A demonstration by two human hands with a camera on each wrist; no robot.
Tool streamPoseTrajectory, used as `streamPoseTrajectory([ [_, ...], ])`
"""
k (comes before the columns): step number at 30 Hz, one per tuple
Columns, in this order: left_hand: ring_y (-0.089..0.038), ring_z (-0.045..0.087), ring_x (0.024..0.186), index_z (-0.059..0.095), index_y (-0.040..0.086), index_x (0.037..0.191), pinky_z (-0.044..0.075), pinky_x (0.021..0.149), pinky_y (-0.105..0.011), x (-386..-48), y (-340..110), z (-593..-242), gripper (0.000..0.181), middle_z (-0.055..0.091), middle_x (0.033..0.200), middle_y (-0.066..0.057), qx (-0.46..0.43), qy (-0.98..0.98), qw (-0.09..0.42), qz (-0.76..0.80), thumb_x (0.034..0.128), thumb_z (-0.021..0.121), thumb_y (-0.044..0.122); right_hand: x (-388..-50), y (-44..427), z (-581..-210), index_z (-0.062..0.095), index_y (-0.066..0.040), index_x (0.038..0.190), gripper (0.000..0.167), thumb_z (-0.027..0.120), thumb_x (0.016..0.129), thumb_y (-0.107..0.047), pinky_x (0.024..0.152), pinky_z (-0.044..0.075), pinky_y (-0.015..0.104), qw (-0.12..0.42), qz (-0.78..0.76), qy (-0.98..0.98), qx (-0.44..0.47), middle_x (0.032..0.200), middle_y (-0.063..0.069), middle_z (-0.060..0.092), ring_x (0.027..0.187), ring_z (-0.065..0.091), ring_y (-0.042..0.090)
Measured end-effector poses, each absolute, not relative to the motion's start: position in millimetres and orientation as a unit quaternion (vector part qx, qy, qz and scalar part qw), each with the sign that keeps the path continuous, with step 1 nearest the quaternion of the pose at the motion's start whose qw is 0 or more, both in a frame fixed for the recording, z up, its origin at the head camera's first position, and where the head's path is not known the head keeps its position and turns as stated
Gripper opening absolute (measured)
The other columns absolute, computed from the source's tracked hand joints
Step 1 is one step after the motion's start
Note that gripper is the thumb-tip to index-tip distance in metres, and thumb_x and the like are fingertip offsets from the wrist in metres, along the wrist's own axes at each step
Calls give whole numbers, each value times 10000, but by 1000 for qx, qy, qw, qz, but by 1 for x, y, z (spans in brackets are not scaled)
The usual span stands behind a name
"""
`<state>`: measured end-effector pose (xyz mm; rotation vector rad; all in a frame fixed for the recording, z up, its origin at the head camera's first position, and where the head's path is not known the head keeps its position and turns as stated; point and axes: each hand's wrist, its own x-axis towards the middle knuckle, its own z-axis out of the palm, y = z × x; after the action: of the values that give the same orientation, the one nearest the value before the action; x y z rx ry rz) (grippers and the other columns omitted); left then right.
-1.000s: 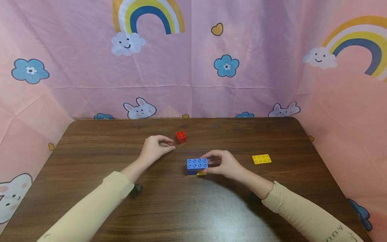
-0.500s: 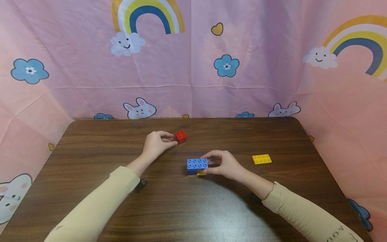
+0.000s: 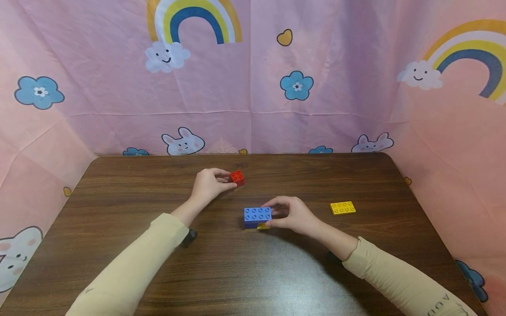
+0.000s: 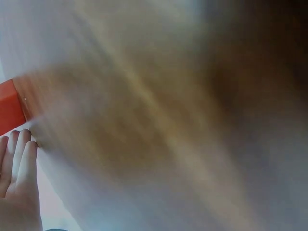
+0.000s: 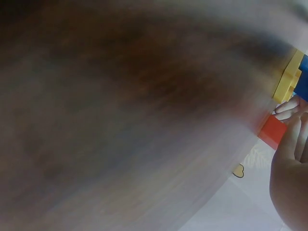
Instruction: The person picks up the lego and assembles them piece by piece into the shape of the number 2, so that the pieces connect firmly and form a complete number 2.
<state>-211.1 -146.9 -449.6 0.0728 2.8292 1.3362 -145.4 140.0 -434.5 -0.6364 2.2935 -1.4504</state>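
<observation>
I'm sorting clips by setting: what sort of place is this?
Probably a screened-off play or filming corner: a table walled behind and on both sides by cartoon-print cloth, plus a red brick and a blue brick.

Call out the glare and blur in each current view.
Head: pale glare on the wood-grain table, eight-stud blue brick crisp; left wrist: table smeared, upper right dark, red brick clearer; right wrist: table blurred, upper left dark, studded yellow piece clearer.
</observation>
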Motion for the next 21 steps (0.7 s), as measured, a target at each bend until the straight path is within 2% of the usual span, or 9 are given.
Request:
streamPoseTrajectory([
  [21, -335, 788, 1071, 754, -23, 1237, 610, 1005, -476, -215, -134, -449, 461, 781, 1201, -225, 23, 912, 5, 409, 857, 912, 183, -144, 138, -435, 742, -26, 1263, 414, 873, 871, -57, 1015, 617, 422, 182, -507, 813, -221, 1267, 170, 750, 1096, 729, 245],
])
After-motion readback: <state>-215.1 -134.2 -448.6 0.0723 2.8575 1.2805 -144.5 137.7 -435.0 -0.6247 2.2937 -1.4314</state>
